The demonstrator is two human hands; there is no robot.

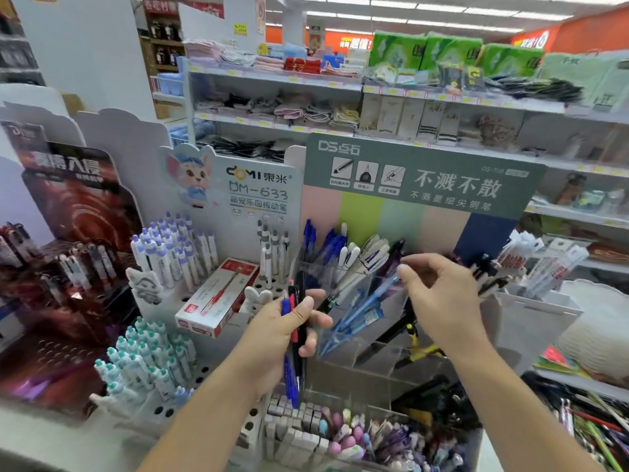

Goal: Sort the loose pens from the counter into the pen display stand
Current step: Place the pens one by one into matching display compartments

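My left hand [289, 330] grips a small bunch of loose pens [295, 342], blue, red and black, held upright in front of the stands. My right hand [439, 301] hovers over the clear tiered pen display stand [371, 356] with fingers loosely spread and nothing in them. That stand's compartments hold blue pens [357, 311] and black pens [388, 335] lying slanted. More blue and white pens [337, 253] stand in its top row under a green sign.
A white perforated stand [204, 366] at the left holds purple-capped and teal-capped pens plus a red-and-white pen box [218, 298]. A tray of erasers and small pens [340, 434] lies in front. Store shelves fill the background; loose pens lie at the right edge [592, 427].
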